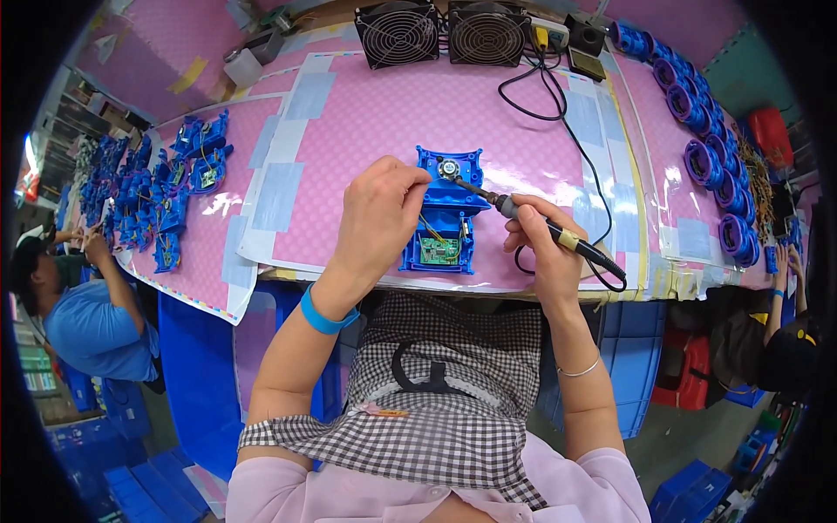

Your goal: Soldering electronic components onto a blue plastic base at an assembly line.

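A soldering iron [510,207] is gripped in my right hand [545,240], its tip at a small round speaker [449,169] in the upper half of an opened blue plastic housing [450,203]. My left hand [381,213] is closed in a pinch at the left side of that half; what its fingertips hold is too small to make out. The lower half carries a green circuit board [439,251], with thin wires [429,228] running up from it toward the upper half.
Two black fans [399,35] stand at the back. A black cord [571,131] runs to the soldering iron. Blue housings with boards [161,196] crowd the left, blue ring-shaped parts [702,161] the right. Co-workers sit at the left [91,322] and far right [792,349].
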`<state>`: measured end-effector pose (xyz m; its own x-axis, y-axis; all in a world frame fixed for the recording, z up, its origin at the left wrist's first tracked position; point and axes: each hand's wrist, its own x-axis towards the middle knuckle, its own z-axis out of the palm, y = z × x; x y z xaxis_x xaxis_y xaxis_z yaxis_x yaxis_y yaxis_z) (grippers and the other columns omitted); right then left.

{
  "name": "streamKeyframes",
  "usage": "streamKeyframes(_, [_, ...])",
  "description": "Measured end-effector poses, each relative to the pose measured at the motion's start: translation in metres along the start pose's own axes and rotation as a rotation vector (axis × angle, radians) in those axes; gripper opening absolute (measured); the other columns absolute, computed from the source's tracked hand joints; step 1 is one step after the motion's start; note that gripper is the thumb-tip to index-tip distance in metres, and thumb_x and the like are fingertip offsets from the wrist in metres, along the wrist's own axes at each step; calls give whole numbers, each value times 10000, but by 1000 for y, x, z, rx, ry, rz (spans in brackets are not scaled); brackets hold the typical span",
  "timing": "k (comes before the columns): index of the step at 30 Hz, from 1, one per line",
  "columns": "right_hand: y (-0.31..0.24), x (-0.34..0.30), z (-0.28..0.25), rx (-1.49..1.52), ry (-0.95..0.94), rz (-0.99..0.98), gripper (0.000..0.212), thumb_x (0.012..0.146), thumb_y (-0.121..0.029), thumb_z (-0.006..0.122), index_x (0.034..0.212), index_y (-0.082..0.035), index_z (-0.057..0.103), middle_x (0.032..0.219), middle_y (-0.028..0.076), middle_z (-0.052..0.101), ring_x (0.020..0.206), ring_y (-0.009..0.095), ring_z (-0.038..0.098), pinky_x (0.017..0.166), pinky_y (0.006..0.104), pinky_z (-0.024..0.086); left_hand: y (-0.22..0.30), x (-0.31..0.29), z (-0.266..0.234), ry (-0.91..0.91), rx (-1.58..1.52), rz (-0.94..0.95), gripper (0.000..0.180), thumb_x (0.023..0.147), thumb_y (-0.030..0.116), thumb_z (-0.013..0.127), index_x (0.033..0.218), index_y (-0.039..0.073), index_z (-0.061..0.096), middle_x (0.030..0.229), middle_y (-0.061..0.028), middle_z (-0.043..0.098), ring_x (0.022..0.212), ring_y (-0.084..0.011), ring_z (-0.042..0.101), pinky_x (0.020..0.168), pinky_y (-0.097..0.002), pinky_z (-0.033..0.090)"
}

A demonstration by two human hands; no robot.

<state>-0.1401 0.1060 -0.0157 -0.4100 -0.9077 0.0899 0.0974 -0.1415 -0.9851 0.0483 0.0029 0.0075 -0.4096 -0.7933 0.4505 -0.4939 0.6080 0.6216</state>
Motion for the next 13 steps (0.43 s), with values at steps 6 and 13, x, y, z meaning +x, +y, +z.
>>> streamKeyframes(6, [2, 2, 0, 3, -6, -6, 221, 922, -113, 611, 1070, 40, 669, 773, 114, 675, 602, 138, 630, 564, 235, 492, -1, 3, 5, -19, 0, -13, 93, 786, 10, 640, 860, -6, 694, 795, -132, 620, 716, -286, 626, 644, -377, 490])
streamKeyframes(13, [-1, 1, -7, -142, -18, -109, 229, 926, -116, 603, 1087, 36, 663, 789, 133, 673, 611, 160, 634, 583, 260, 520, 5, 2, 2, -36, 44, -1, 139, 806, 17, 622, 929, 17, 687, 834, -132, 621, 749, -297, 635, 677, -389, 502])
